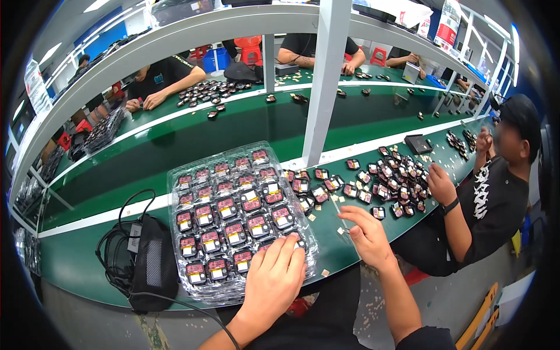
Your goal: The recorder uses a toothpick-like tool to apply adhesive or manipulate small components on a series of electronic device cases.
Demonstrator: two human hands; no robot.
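A clear plastic blister tray [315,256], lying on a stack of similar trays, holds rows of small black square-bodied devices [235,233] with pink, yellow and white faces. My left hand [277,277] lies over its near right corner, fingers stretched out and fingertips touching a device there, partly hiding it. Just right of the tray, my right hand [373,242] is raised over the bench with curled fingers around thin metal tweezers [345,224]. A small beige piece [340,231] shows by the tweezers. Loose devices [396,181] lie heaped beyond my right hand.
A black mesh pouch [153,262] with coiled cables stands left of the tray. A white post [326,81] rises behind it, beside the dark green conveyor belt [233,140]. A co-worker [496,181] sits close on the right; others work across the belt. Beige bits dot the green bench [76,256].
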